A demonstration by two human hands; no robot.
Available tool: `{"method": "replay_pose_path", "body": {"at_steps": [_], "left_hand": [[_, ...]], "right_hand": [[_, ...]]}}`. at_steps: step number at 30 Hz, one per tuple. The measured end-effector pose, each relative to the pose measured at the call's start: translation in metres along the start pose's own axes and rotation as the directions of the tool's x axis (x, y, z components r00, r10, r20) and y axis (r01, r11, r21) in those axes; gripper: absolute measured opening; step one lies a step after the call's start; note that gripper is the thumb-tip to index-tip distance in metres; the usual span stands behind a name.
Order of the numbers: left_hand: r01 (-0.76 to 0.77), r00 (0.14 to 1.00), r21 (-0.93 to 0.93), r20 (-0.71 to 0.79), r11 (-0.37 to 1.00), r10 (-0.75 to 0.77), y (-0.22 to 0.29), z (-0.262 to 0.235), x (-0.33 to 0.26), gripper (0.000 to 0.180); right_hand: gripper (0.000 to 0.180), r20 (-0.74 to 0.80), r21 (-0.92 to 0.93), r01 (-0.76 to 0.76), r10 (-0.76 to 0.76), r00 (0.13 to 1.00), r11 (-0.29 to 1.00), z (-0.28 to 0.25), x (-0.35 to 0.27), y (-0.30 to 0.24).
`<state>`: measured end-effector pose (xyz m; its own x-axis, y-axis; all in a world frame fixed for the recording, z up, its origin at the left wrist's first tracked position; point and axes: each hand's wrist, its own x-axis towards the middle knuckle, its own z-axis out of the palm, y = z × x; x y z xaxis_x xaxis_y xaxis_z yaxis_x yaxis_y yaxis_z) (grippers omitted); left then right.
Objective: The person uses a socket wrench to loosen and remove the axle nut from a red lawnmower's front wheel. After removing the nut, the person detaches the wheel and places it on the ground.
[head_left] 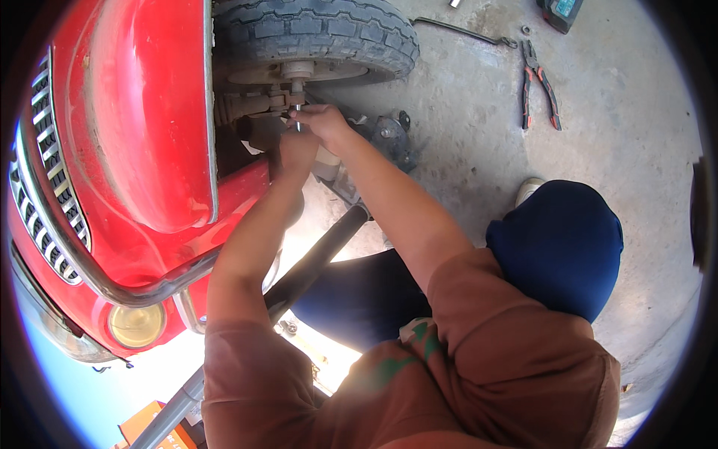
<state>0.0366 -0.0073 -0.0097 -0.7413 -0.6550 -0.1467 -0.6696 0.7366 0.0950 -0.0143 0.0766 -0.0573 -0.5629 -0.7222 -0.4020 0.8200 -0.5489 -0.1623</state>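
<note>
Both my hands meet beneath the red vehicle, just on the near side of its wheel. A short shiny metal cylinder, perhaps a socket or pin, stands in line with the wheel's hub. My right hand pinches it from the right with bent fingers. Closed around its lower end is my left hand, whose fingers are mostly hidden. To their left runs a rusty linkage with a ribbed boot. A greasy dark metal part lies on the floor to the right.
A long dark bar slants under my forearms. Pliers with red-black handles, a dark wrench, a nut and a dark battery-like block lie on the concrete. The vehicle's chrome bumper curves at left.
</note>
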Motion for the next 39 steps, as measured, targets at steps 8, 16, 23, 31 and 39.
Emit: {"method": "replay_pose_path", "body": {"at_steps": [8, 16, 23, 31, 39], "left_hand": [[0.658, 0.655, -0.375, 0.712, 0.653, -0.252, 0.005, -0.033, 0.01, 0.035], [0.088, 0.984, -0.04, 0.156, 0.995, -0.081, 0.003, -0.007, 0.001, 0.027], [0.552, 0.731, -0.31, 0.627, 0.774, -0.27, 0.001, -0.029, 0.006, 0.035], [0.159, 0.969, -0.123, 0.21, 0.98, -0.13, 0.009, -0.01, -0.007, 0.022], [-0.003, 0.909, -0.323, 0.394, 0.946, 0.138, -0.016, -0.016, 0.009, 0.032]], "right_hand": [[0.027, -0.122, -0.256, 0.004, -0.037, 0.992, 0.967, 0.0, 0.011, 0.002], [0.022, 0.017, -0.016, -0.004, 0.004, 1.0, 1.0, 0.001, -0.005, -0.007], [0.022, -0.18, -0.405, 0.022, -0.103, 0.978, 0.914, 0.009, -0.014, -0.023], [0.025, -0.073, -0.13, 0.031, -0.041, 0.996, 0.991, 0.003, -0.002, -0.007], [0.028, -0.015, -0.13, 0.008, -0.01, 1.0, 0.992, -0.003, -0.002, -0.012]]}}
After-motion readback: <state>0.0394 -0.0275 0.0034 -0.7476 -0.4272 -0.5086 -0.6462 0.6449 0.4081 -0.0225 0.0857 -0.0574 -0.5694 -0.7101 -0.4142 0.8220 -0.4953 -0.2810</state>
